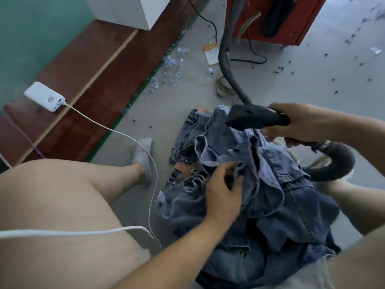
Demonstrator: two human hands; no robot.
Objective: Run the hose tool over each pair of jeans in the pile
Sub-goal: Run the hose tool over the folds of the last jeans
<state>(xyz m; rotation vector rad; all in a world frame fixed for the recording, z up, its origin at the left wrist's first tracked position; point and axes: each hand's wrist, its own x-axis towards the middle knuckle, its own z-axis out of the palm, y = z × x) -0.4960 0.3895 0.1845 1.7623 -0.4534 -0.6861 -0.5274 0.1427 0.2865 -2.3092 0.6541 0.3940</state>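
Gripping the dark hose tool (257,118) by its handle, your right hand (300,122) has its fingers curled round the rear of the tool, whose wide nozzle end points left and hangs just above the top of the jeans pile (260,195). Your left hand (224,195) rests on the crumpled blue denim at the middle of the pile, thumb and fingers pinching a raised fold of the uppermost pair. The pile lies on the grey floor (187,94) between your bare knees, several pairs heaped together, a brown waistband patch (186,166) showing at its left edge. The ribbed grey hose (227,65) runs from the tool up toward a red cabinet (277,19), and another loop of hose curves behind your right wrist. Your left foot in a grey sock (143,157) is planted beside the pile. A white power bank (44,97) sits on the reddish-brown surface (104,65) to the left, its white cable (129,138) trailing across your lap. Small bits, possibly clear plastic, are scattered over the floor.
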